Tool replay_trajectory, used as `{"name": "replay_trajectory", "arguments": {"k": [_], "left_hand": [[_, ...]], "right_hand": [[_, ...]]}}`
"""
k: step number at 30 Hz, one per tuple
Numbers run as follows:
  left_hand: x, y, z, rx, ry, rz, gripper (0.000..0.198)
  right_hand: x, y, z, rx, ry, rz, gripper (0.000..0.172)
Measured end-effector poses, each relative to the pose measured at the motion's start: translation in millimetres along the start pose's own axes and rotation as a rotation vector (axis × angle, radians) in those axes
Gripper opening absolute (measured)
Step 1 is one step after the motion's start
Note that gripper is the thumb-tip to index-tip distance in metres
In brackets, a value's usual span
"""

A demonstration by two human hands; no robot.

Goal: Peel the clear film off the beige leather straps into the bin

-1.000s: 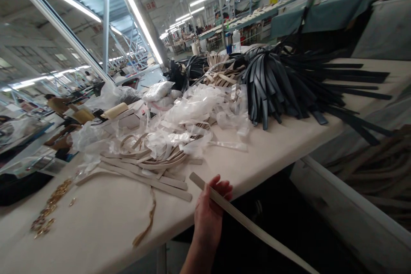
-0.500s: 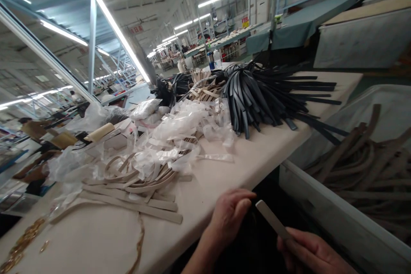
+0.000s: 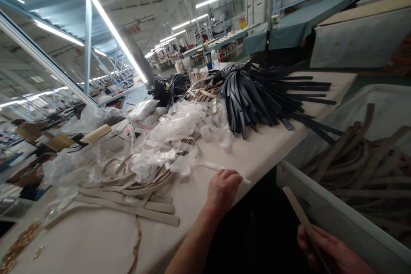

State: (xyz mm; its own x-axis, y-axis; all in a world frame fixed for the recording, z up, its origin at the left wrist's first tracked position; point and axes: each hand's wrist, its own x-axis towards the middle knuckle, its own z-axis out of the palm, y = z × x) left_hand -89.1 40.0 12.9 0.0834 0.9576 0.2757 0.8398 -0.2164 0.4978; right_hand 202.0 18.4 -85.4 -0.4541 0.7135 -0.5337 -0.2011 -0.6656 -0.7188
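Note:
My left hand is over the table's front edge, its fingers closed on a narrow clear plastic sleeve. One end of the sleeve sticks out past my fingers, and the other trails back along the tabletop. Lower right, my right hand grips a beige strap, whose rounded end points up and away. The strap's lower part is in shadow. Left of my left hand lie several loose beige straps beside a heap of crumpled clear plastic bags.
A large bunch of black straps spreads over the table at the back right. To the right stands a pale bin full of brown straps. Gold metal rings lie at the near left corner.
My left hand has moved up and forward onto the table and taken hold of the plastic sleeve. My right hand has shifted right and slightly down, still with the beige strap.

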Motion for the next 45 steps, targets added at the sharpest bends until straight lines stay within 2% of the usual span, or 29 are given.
{"name": "replay_trajectory", "arguments": {"k": [2, 4, 7, 9, 11, 14, 16, 18, 19, 21, 24, 27, 33, 40, 42, 45], "left_hand": [[-33.0, 17.1, 5.0, -0.079, -0.016, 0.132, 0.028], [-64.6, 27.8, 8.4, -0.149, -0.007, 0.225, 0.035], [-100.6, 31.8, 9.7, -0.189, 0.049, 0.245, 0.043], [-116.2, 29.4, 8.9, -0.163, 0.101, 0.242, 0.047], [-127.3, 26.4, 7.4, -0.116, 0.143, 0.25, 0.049], [-140.2, 24.9, 5.9, -0.1, 0.209, 0.231, 0.048], [-146.8, 26.6, 6.0, -0.199, 0.311, 0.123, 0.042], [-150.2, 29.3, 6.6, -0.41, 0.416, -0.109, 0.032], [-150.1, 30.6, 6.7, -0.545, 0.43, -0.242, 0.028], [-146.5, 32.4, 6.7, -0.804, 0.354, -0.477, 0.029], [-136.4, 33.7, 6.5, -1.025, 0.162, -0.645, 0.031], [-127.9, 35.7, 6.4, -1.068, 0.052, -0.71, 0.026], [-115.4, 39.4, 8.7, -1.096, -0.123, -0.737, 0.028], [-105.5, 37.3, 28.7, -1.291, -0.055, -0.811, 0.037], [-103.8, 36.8, 33.8, -1.376, -0.001, -0.867, 0.037], [-100.6, 34.5, 39.3, -1.45, 0.116, -0.924, 0.036]], "right_hand": [[0.9, -13.1, 10.3, 0.005, -0.052, 0.011, 0.035], [2.0, -27.5, 30.0, -0.032, -0.186, 0.039, 0.037], [6.7, -42.9, 69.5, -0.08, -0.45, 0.063, 0.04], [12.1, -46.9, 95.4, -0.111, -0.573, 0.061, 0.042], [18.5, -47.8, 116.6, -0.195, -0.628, 0.015, 0.044], [28.7, -49.1, 137.0, -0.369, -0.619, -0.116, 0.049], [34.6, -51.6, 144.0, -0.446, -0.597, -0.195, 0.052], [38.3, -55.1, 147.5, -0.501, -0.578, -0.253, 0.053], [39.1, -56.8, 148.6, -0.532, -0.572, -0.284, 0.053], [38.9, -59.6, 150.3, -0.589, -0.565, -0.337, 0.051], [36.1, -61.5, 152.8, -0.655, -0.568, -0.399, 0.047], [34.1, -61.3, 155.2, -0.702, -0.573, -0.446, 0.044], [33.8, -58.6, 155.7, -0.746, -0.563, -0.509, 0.042], [34.9, -61.8, 149.9, -0.739, -0.524, -0.541, 0.044], [34.1, -66.6, 144.6, -0.722, -0.491, -0.545, 0.045], [29.0, -73.7, 126.7, -0.685, -0.373, -0.52, 0.048]]}}
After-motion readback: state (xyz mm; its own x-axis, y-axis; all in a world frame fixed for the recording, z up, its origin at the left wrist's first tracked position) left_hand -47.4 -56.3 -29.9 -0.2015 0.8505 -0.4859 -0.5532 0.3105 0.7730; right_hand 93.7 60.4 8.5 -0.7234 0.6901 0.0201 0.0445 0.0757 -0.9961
